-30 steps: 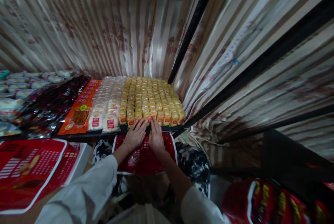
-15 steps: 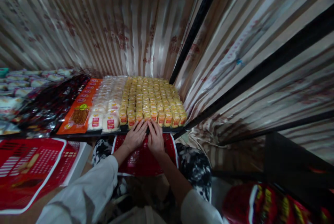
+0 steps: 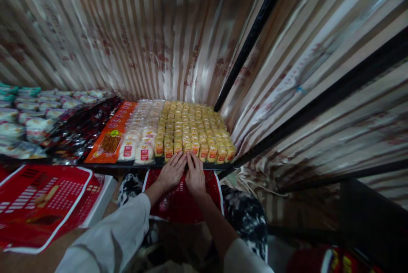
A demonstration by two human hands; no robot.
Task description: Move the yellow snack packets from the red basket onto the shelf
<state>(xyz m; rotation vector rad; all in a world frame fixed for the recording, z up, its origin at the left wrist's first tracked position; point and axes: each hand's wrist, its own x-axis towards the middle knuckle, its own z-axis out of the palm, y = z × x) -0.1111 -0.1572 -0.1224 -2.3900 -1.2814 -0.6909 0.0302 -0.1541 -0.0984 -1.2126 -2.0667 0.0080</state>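
Rows of small yellow wrapped snack packs [image 3: 194, 124] stand close together on the dark shelf [image 3: 126, 165]. My left hand [image 3: 172, 172] lies palm down with its fingers stretched forward, the tips touching the front of the middle yellow packs. Beside it my right hand [image 3: 195, 179] also reaches forward, its outstretched fingertips against the same front row. Neither hand is wrapped round a pack. Below my hands, a red bag with a white rim [image 3: 168, 205] lies between my knees. Round white packs [image 3: 144, 153] with red labels adjoin the yellow rows on the left.
An orange snack packet [image 3: 110, 141], dark glossy packets [image 3: 76, 130] and white packets [image 3: 38, 128] line the shelf leftward. Red printed bags [image 3: 60, 192] lie at lower left. A black slanted post [image 3: 251, 39] rises behind the right end, before striped sheeting [image 3: 178, 22].
The camera view has shifted, so the shelf and hands appear slightly further right and lower. Both hands stay at the front of the yellow packs.
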